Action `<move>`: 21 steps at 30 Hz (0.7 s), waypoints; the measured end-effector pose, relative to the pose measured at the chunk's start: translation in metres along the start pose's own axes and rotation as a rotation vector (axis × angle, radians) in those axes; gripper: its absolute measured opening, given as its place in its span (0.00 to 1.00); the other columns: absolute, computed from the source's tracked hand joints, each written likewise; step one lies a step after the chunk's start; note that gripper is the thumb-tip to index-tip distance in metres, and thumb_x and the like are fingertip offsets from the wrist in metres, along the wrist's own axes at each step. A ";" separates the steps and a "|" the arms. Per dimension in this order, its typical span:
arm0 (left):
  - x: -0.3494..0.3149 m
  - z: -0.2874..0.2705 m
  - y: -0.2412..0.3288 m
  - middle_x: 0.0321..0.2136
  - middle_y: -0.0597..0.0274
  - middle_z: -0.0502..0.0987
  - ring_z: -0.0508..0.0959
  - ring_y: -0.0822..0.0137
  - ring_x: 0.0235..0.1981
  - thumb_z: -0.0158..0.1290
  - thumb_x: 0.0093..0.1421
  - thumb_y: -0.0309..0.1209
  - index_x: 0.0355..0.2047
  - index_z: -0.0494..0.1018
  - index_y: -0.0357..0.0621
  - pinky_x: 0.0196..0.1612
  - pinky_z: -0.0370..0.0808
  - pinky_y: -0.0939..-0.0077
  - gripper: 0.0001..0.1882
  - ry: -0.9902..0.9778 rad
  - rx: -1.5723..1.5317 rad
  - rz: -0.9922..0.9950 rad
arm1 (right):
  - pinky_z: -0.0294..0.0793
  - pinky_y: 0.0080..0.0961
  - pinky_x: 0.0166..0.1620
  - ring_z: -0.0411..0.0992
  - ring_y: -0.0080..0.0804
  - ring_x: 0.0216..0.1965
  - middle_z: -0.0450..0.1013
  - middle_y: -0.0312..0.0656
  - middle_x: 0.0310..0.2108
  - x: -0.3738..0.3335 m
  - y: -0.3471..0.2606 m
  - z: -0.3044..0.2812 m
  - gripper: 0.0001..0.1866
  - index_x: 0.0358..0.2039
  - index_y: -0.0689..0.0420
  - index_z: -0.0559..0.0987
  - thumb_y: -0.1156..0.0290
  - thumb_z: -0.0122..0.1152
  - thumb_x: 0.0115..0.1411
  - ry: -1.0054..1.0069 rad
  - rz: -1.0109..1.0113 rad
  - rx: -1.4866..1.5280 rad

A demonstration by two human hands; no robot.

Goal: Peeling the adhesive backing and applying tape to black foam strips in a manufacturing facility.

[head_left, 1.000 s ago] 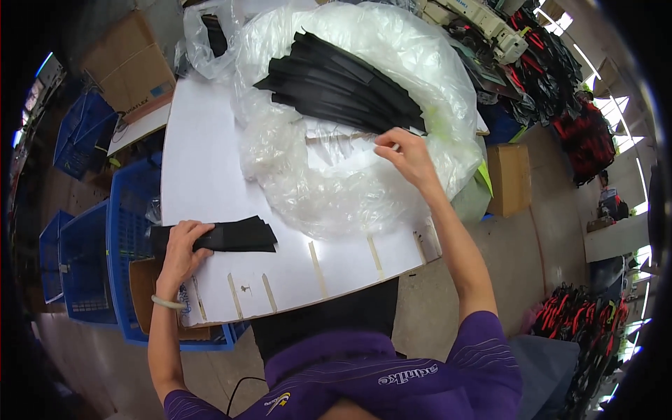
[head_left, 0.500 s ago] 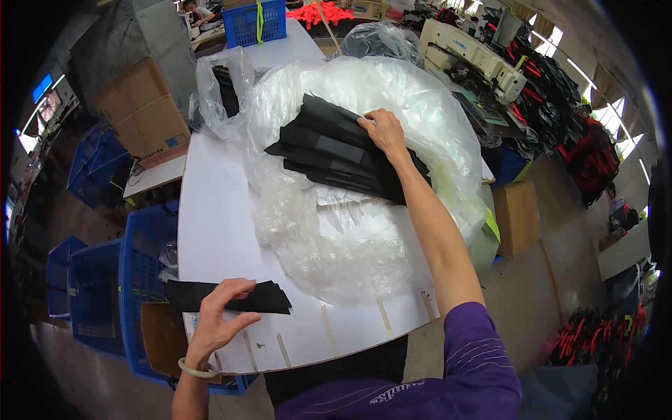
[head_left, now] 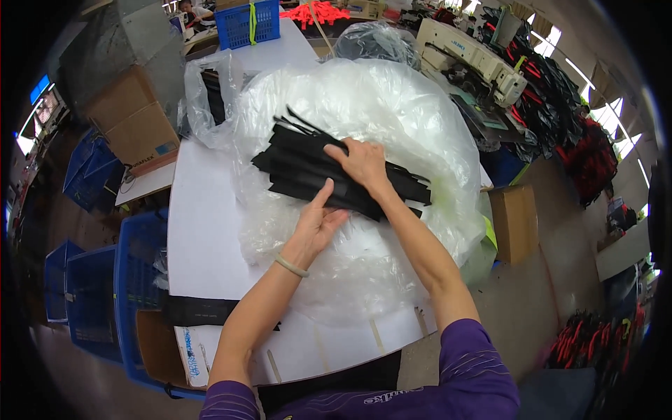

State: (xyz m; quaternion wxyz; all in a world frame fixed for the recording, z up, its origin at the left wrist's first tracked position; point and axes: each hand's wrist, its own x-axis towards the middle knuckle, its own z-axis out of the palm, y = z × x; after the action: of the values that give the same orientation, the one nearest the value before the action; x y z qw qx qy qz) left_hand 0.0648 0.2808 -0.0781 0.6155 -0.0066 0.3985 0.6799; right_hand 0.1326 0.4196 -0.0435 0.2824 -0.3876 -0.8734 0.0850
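A thick bundle of black fabric strips [head_left: 301, 162] lies over crumpled clear plastic in front of me, its ends uneven and a few thin strips sticking out at the upper left. My right hand [head_left: 362, 166] closes over the bundle from above, thumb pointing left and the other fingers mostly hidden. At the near edge is my left hand [head_left: 318, 225], palm partly turned up. Its thumb reaches over the strips and its fingertips go under them. A smaller black strip stack [head_left: 199, 310] sits at the table's near left, partly behind my left forearm.
A large clear plastic bag [head_left: 427, 119] covers much of the white table [head_left: 199, 217]. Blue crates [head_left: 129, 280] and an open carton [head_left: 157, 343] stand along its left side. A sewing machine [head_left: 469, 59] is at the far right, with a brown box [head_left: 514, 222] below.
My left hand has left the smaller stack and moved up and right to the large bundle. My right hand has shifted slightly left and down, and the strips have shifted under it.
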 end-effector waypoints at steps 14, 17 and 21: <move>-0.012 -0.008 -0.010 0.50 0.50 0.72 0.74 0.54 0.51 0.54 0.62 0.48 0.53 0.65 0.39 0.56 0.71 0.50 0.28 0.013 -0.111 0.073 | 0.67 0.37 0.52 0.70 0.43 0.51 0.75 0.41 0.47 -0.028 -0.011 -0.027 0.15 0.43 0.48 0.81 0.58 0.56 0.58 -0.259 0.104 0.216; -0.020 -0.007 -0.010 0.53 0.47 0.69 0.70 0.50 0.55 0.51 0.63 0.49 0.58 0.60 0.37 0.60 0.63 0.46 0.32 -0.020 -0.037 0.067 | 0.70 0.38 0.50 0.73 0.44 0.45 0.78 0.43 0.39 -0.019 0.011 -0.009 0.15 0.41 0.53 0.82 0.63 0.63 0.52 0.179 -0.022 0.162; -0.012 -0.003 -0.004 0.54 0.43 0.67 0.71 0.47 0.54 0.45 0.66 0.49 0.57 0.60 0.34 0.56 0.67 0.42 0.31 -0.031 -0.012 0.014 | 0.71 0.37 0.48 0.75 0.44 0.42 0.79 0.44 0.38 -0.002 0.023 0.001 0.18 0.41 0.52 0.83 0.65 0.67 0.48 0.049 0.053 0.034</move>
State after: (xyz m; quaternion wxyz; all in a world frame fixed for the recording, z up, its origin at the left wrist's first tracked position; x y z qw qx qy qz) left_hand 0.0700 0.2687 -0.0759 0.6167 0.0030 0.3851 0.6866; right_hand 0.1477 0.4336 -0.0542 0.3080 -0.4076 -0.8541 0.0979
